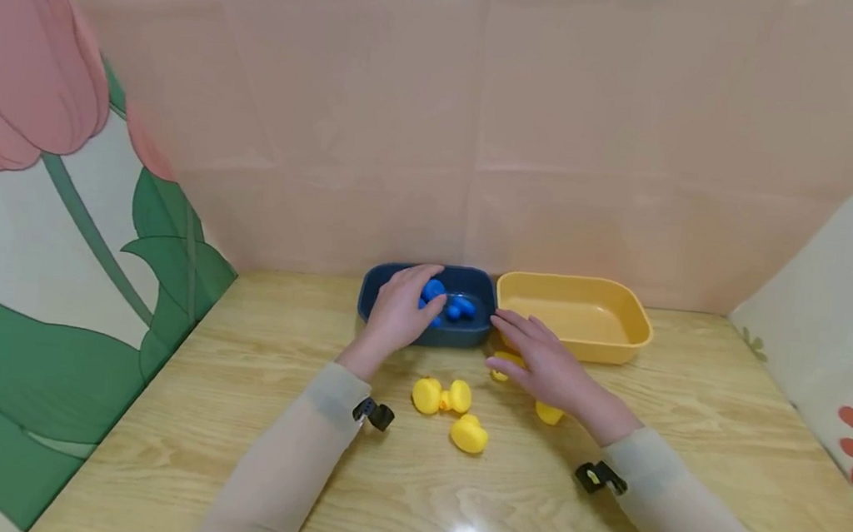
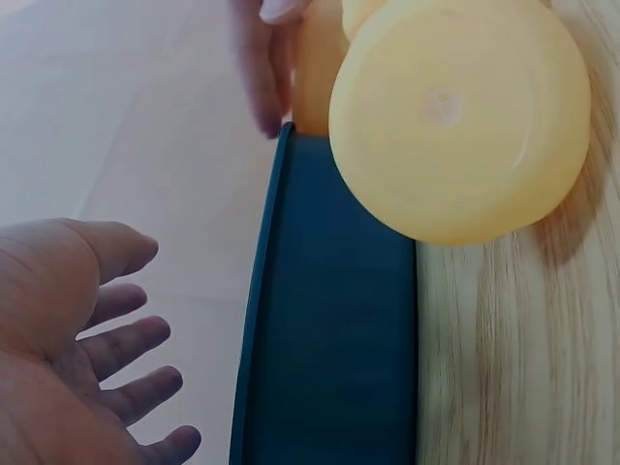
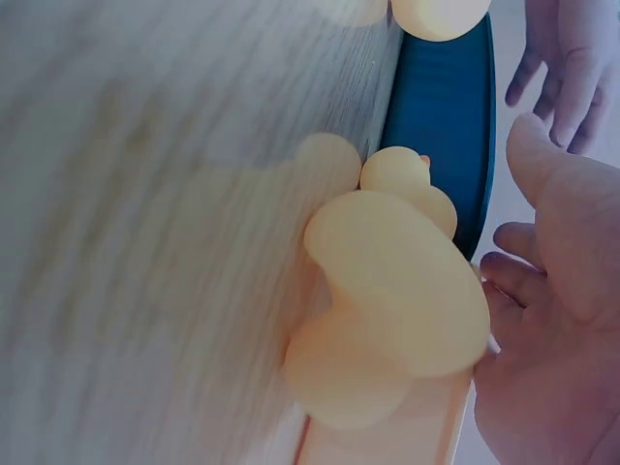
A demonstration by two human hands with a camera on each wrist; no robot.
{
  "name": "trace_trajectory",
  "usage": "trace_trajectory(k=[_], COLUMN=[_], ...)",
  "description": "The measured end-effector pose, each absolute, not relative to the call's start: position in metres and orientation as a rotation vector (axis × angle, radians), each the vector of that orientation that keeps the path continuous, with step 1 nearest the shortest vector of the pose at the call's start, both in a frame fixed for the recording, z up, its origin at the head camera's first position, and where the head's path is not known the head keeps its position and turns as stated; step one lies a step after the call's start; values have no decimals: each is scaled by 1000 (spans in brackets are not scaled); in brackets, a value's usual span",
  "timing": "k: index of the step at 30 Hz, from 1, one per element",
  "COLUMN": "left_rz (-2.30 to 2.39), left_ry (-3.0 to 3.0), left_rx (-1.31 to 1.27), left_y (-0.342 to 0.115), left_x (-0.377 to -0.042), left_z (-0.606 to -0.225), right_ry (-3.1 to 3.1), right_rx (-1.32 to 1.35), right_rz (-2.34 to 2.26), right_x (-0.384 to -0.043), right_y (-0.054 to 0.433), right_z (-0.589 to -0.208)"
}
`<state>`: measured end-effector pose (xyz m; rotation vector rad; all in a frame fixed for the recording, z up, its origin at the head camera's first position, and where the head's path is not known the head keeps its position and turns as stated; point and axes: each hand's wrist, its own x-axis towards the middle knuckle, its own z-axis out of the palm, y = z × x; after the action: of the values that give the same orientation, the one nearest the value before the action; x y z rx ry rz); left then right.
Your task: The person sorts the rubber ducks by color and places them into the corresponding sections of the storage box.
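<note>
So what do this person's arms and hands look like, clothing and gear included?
The left hand and right hand are bare, without gloves. Both arms wear long, plain, pale beige sleeves. A greyish band shows around each cuff, and a small black device sits at each wrist.

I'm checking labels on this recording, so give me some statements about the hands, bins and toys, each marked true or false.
1. The left hand is over the blue bin. True.
2. The yellow bin stands to the right of the blue bin. True.
3. The blue toys lie in the yellow bin. False: they lie in the blue bin.
4. Some yellow toys lie on the table. True.
5. The right hand grips one of the yellow toys. False: its fingers are extended and hold nothing.
6. The table is plain black. False: it has a light wood grain.
</note>
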<state>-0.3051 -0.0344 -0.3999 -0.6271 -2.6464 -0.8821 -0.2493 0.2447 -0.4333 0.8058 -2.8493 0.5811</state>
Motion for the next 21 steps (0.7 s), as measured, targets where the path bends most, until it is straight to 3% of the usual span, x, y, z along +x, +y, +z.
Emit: trace_trajectory(k=[21], left_rz=[-825], left_ry=[-2678], left_rx=[-723], left_y=[-28], left_x=[-282], left_z=[-395], right_ry=[-2739], right_rx=[654], right_rz=[641], right_x=[-214], right_y=[312], right_z=[-426])
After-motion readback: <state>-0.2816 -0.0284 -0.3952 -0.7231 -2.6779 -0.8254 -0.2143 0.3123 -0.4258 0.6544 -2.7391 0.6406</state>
